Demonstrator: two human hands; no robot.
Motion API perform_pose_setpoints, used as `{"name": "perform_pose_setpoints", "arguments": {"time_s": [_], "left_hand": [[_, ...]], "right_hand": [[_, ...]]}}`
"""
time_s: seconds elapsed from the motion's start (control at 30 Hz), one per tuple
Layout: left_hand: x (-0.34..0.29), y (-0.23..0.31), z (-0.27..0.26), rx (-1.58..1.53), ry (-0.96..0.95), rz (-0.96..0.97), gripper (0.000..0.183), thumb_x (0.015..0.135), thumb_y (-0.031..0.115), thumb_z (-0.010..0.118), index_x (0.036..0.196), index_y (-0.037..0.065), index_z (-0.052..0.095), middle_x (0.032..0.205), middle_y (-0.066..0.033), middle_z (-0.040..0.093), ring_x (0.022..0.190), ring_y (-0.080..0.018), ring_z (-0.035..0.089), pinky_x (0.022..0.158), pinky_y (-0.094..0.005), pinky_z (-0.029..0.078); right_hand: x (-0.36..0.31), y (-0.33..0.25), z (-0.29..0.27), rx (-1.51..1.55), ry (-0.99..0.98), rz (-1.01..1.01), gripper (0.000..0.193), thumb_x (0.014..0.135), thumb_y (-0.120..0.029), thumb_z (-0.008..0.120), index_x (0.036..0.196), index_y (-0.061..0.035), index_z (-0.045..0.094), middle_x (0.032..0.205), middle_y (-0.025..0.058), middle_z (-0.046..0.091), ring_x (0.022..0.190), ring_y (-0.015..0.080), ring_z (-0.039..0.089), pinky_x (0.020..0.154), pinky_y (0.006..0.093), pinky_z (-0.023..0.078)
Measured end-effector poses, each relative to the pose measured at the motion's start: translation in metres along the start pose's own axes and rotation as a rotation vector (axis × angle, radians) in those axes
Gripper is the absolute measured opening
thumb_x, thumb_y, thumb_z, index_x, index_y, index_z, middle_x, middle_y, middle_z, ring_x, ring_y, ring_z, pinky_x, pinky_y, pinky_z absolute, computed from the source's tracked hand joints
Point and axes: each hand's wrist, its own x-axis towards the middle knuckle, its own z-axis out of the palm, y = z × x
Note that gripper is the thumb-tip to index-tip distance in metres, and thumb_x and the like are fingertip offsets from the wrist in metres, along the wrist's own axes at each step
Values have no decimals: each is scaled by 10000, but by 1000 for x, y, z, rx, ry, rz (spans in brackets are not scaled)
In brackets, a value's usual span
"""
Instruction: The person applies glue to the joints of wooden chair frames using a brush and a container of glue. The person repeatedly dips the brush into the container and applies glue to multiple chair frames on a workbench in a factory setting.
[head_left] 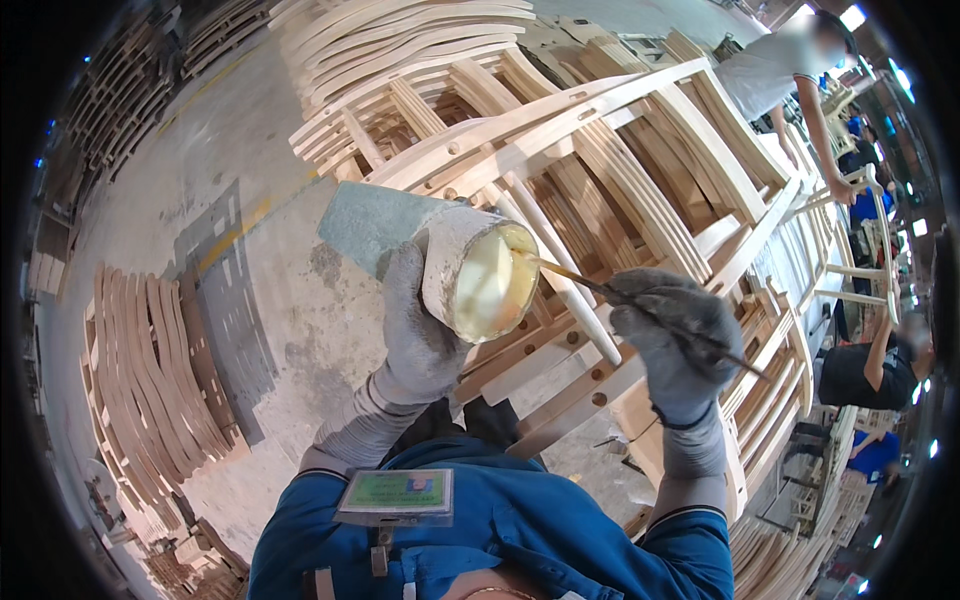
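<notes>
Our blue shirt (500, 515) nearest, our left grip (408, 300) clasps a glue cup (450, 258), our right grip (682, 340) a dipped stick (575, 276), not yet withdrawn.

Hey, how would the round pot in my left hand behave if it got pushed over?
The pot could spill, since pale, glossy contents show in its open mouth. It may roll, given its rounded wall. Its rough-looking outside probably makes it less slippery.

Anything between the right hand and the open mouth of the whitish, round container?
Nothing visible. The grey-gloved right hand grips a thin brown rod whose far end already reaches inside the whitish, round container's rim. The grey-gloved left hand holds its side, leaving the mouth uncovered.
</notes>
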Motion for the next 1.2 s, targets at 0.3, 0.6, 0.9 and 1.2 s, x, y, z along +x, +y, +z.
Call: {"name": "perform_pose_setpoints", "arguments": {"time_s": [0.3,0.6,0.9,1.2], "left_hand": [[11,12,19,-943,113,-102,592,884,264,462,1356,44,181,1314,-162,353,1213,-273,390,1018,-417,333],[9,19,23,-1195,-183,-316,541,949,443,235,1340,73,290,1306,-121,407,1220,-242,410,1019,-398,353],[-18,-21,8,378,-97,157,894,710,259,712,1349,-10,148,1223,-160,349,1189,-305,378,1014,-408,295],[-21,-41,4,297,-40,50,991,671,252,759,1363,2,95,1319,-186,325,1224,-305,363,1031,-414,309]], "right_hand": [[-61,-47,11,-115,-300,-68,260,707,20,702,930,-19,573,1024,177,617,901,286,633,708,359,527],[-82,-42,27,373,204,182,164,798,48,596,956,6,605,1027,213,609,993,353,591,815,437,504],[-88,-50,18,313,326,369,221,782,15,622,982,100,583,927,196,639,857,273,645,724,334,531],[-32,-1,-170,-47,515,469,209,842,-146,609,957,22,561,837,114,636,757,171,635,685,270,543]]}}
